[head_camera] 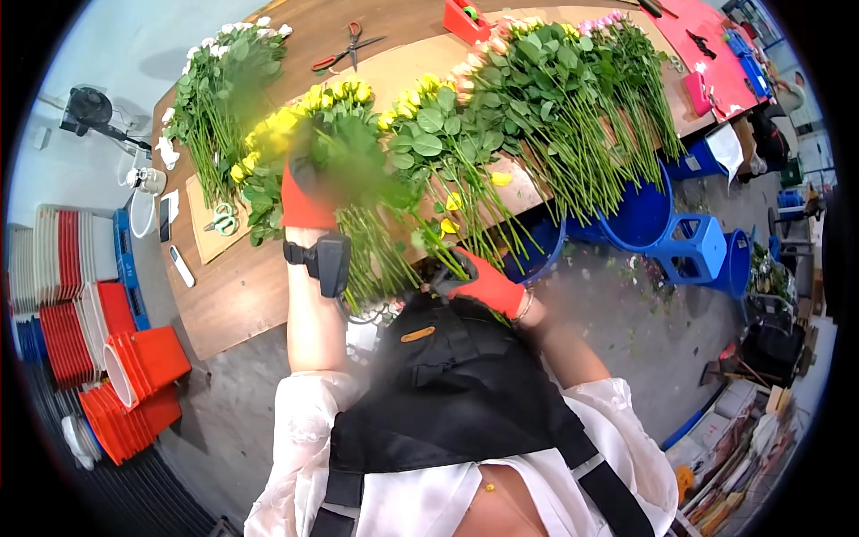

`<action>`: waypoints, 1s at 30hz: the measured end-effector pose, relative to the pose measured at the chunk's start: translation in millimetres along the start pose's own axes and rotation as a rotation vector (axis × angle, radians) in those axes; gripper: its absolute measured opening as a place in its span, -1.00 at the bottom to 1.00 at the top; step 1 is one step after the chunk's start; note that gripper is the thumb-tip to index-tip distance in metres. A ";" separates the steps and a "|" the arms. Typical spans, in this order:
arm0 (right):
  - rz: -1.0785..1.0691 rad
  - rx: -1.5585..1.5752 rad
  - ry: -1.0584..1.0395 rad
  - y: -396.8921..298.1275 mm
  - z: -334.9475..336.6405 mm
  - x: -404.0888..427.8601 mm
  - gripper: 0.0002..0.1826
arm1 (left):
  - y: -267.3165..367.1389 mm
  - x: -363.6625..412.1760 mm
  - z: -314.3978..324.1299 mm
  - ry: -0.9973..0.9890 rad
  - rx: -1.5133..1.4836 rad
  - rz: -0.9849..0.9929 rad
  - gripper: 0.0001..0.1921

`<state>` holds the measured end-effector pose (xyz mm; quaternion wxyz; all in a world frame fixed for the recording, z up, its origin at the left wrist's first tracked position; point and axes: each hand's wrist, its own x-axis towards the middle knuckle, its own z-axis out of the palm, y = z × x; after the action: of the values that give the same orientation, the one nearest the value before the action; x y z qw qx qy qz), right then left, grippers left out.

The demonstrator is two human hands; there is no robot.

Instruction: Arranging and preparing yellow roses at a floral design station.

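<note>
My left hand [309,191], in a red glove with a dark palm, is raised over the table around the upper part of some yellow roses [282,129]. Their heads and leaves are blurred close to the camera, and the fingers are partly hidden. Green stems [439,250] slant down from there to my right hand [488,285], also gloved, which closes around their lower ends near my black apron [443,376]. Beneath and beside them lie more yellow roses [409,101] with leafy stems, stem ends towards me. Loose yellow petals [451,226] rest near the table edge.
White roses [231,54] lie at the left, peach and pink roses [597,25] at the right. On the wooden table [235,302] are red-handled scissors [349,48], green-handled scissors [223,220] and a red tape dispenser [465,21]. Blue buckets [637,215] and a blue stool [694,248] stand below.
</note>
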<state>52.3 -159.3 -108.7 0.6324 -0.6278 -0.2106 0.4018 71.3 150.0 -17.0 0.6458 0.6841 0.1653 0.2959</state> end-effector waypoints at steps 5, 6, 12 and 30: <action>0.078 -0.607 0.442 1.8 -26.6 14.8 -0.44 | -28.4 17.9 25.5 -0.176 -0.587 -0.428 -0.72; -0.066 -0.683 0.542 20.8 -46.6 22.1 -0.42 | -26.5 18.7 48.5 -0.017 -0.729 -0.706 -0.72; -0.065 -0.944 0.613 44.9 -102.6 57.5 -0.24 | -144.5 -113.2 70.7 -0.333 -0.430 -0.802 -0.65; 0.369 -0.869 0.611 76.8 -97.0 49.0 -0.15 | -194.0 -202.2 159.8 -1.013 -0.686 -0.938 -0.63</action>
<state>137.2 -190.5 -206.3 0.2670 -0.9450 -0.0508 0.1820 44.6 -77.0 -244.6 0.8764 0.3561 0.0215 -0.3234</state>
